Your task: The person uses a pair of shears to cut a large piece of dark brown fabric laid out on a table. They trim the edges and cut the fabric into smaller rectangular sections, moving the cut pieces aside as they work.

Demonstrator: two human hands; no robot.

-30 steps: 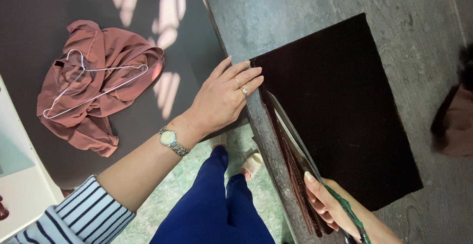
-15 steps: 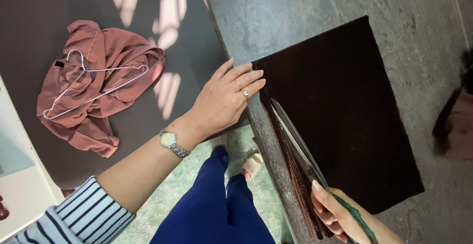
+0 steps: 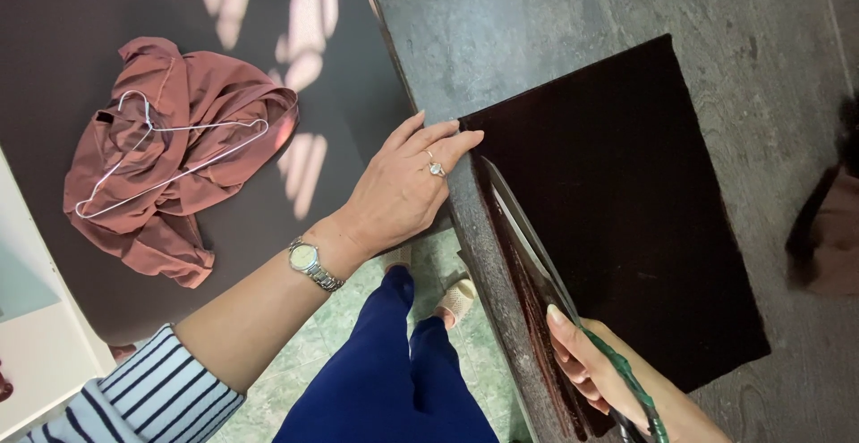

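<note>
Where the grey stone table (image 3: 573, 13) meets its near edge, a dark brown fabric sheet (image 3: 626, 201) lies flat on it. The left hand (image 3: 403, 188) presses the fabric's near-left corner, fingers (image 3: 447, 139) together and extended. The right hand (image 3: 599, 376), curled around green-handled scissors (image 3: 546, 264), holds the blades along the fabric's near edge.

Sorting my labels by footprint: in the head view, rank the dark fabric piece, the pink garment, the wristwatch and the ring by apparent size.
1. dark fabric piece
2. pink garment, farther from the camera, so perhaps larger than it looks
3. wristwatch
4. ring
</note>
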